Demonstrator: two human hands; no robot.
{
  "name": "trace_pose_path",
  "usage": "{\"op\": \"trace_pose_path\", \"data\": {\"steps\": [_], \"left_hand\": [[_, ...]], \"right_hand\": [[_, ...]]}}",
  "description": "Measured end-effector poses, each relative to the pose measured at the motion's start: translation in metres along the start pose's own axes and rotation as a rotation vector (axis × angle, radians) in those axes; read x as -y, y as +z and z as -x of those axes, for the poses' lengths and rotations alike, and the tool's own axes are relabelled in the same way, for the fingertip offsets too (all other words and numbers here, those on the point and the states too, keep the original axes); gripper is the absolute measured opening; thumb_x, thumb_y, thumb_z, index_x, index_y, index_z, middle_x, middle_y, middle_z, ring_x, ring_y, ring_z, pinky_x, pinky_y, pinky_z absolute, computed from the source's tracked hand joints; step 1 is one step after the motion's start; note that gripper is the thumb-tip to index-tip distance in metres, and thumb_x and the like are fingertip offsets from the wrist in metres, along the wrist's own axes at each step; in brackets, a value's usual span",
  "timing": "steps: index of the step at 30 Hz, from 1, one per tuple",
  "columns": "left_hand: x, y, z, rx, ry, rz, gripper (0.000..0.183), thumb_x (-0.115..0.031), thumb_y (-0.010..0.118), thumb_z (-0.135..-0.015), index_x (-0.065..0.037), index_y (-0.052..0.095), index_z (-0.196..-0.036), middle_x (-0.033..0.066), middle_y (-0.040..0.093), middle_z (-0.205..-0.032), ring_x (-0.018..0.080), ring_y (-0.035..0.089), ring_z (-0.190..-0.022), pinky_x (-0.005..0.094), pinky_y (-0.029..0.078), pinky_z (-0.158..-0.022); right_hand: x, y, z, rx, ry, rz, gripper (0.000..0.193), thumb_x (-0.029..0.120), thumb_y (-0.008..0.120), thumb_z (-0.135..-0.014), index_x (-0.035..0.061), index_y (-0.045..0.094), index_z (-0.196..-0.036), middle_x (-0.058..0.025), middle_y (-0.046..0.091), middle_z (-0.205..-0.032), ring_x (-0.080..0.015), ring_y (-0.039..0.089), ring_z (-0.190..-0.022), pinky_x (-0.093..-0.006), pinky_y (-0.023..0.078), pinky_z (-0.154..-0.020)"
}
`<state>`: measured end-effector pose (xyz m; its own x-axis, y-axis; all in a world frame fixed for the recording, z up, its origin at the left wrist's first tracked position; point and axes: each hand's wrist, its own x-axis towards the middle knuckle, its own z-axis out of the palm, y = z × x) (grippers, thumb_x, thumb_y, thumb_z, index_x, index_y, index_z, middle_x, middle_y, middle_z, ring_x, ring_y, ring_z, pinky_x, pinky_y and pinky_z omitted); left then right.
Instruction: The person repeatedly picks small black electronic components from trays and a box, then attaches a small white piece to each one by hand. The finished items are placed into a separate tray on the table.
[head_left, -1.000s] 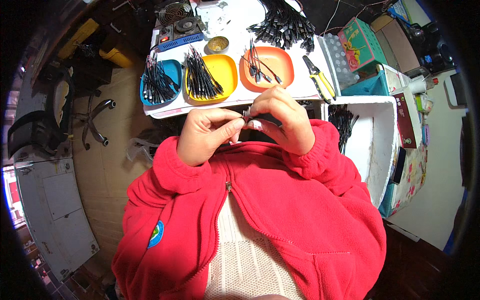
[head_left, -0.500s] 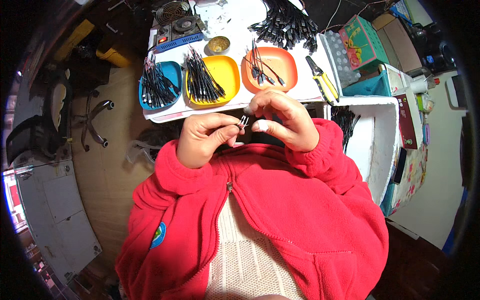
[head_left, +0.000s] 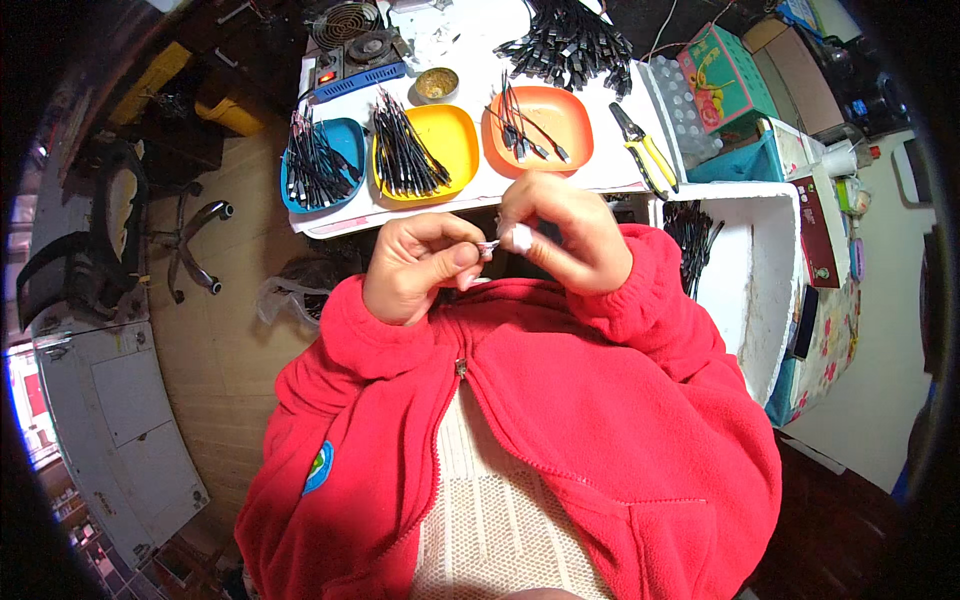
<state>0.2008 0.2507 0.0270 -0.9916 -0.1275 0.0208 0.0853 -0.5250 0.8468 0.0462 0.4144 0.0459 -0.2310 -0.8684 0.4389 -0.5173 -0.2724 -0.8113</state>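
Note:
Just in front of my chest, my left hand (head_left: pixel 424 266) pinches thin wire ends (head_left: pixel 487 246) between thumb and fingertips. My right hand (head_left: pixel 566 232), with white tape round its thumb, closes its thumb and forefinger on the free tips of the same wires. The rest of what the wires belong to is hidden by my fingers. Past my hands stand a blue tray (head_left: pixel 352 133) and a yellow tray (head_left: pixel 463 150), each with a bundle of short black cables (head_left: pixel 408 150). An orange tray (head_left: pixel 572 120) holds several more cables.
Wire strippers (head_left: pixel 648 152) with yellow handles lie right of the orange tray. Behind are a small metal bowl (head_left: pixel 436 86), a heater-like device (head_left: pixel 362 62) and a large pile of black cables (head_left: pixel 570 45). A white foam box (head_left: pixel 745 280) with cables stands at my right.
My right thumb and forefinger, apart before, have come together on the wire tips. The splayed wires are now mostly covered by my fingers.

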Motion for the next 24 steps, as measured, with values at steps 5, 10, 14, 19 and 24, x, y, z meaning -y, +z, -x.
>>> {"op": "trace_pose_path", "data": {"steps": [5, 10, 14, 19, 24], "left_hand": [[-0.003, 0.0, 0.005, 0.043, 0.073, 0.196, 0.012, -0.008, 0.063, -0.089, 0.004, 0.063, -0.093, 0.0095, 0.062, -0.08, 0.0107, 0.052, -0.06, 0.0216, 0.041, -0.056], [0.001, 0.007, 0.002, 0.085, 0.044, 0.152, 0.013, -0.009, 0.064, -0.088, 0.004, 0.063, -0.092, 0.0085, 0.062, -0.078, 0.01, 0.051, -0.06, 0.0216, 0.042, -0.056], [0.0, 0.009, 0.003, 0.104, 0.011, 0.132, 0.014, -0.009, 0.064, -0.088, 0.003, 0.064, -0.095, 0.0066, 0.063, -0.078, 0.0092, 0.053, -0.061, 0.0219, 0.043, -0.057], [-0.003, 0.011, 0.001, 0.085, 0.025, 0.008, 0.01, -0.004, 0.063, -0.087, 0.002, 0.065, -0.095, 0.0069, 0.064, -0.077, 0.0109, 0.056, -0.062, 0.0236, 0.045, -0.055], [-0.014, 0.009, -0.008, 0.076, 0.65, -1.151, 0.017, 0.006, 0.066, -0.073, 0.0, 0.065, -0.088, 0.0112, 0.063, -0.073, 0.0229, 0.062, -0.064, 0.0305, 0.049, -0.06]], "right_hand": [[-0.001, -0.015, 0.007, -0.203, -0.018, 0.384, 0.019, 0.004, 0.07, -0.078, 0.0013, 0.061, -0.094, -0.0114, 0.061, -0.09, -0.025, 0.06, -0.08, -0.0332, 0.049, -0.071], [0.024, -0.001, 0.009, -0.088, -0.022, 0.139, 0.031, 0.006, 0.075, -0.072, 0.0026, 0.063, -0.1, -0.0098, 0.062, -0.092, -0.0243, 0.062, -0.082, -0.0316, 0.05, -0.071], [0.031, 0.008, -0.002, -0.1, -0.142, 0.023, 0.022, 0.0, 0.072, -0.073, 0.0027, 0.06, -0.091, -0.0088, 0.061, -0.086, -0.0247, 0.061, -0.079, -0.0315, 0.049, -0.068], [0.022, 0.01, 0.0, -0.03, -0.01, -0.038, 0.008, 0.002, 0.064, -0.084, 0.0, 0.057, -0.089, -0.0084, 0.059, -0.084, -0.0186, 0.058, -0.075, -0.0286, 0.047, -0.068], [0.002, 0.016, 0.007, 0.091, 0.658, -0.94, 0.014, 0.014, 0.054, -0.096, 0.0001, 0.056, -0.097, -0.0005, 0.055, -0.088, -0.0078, 0.049, -0.078, -0.0235, 0.042, -0.073]]}}
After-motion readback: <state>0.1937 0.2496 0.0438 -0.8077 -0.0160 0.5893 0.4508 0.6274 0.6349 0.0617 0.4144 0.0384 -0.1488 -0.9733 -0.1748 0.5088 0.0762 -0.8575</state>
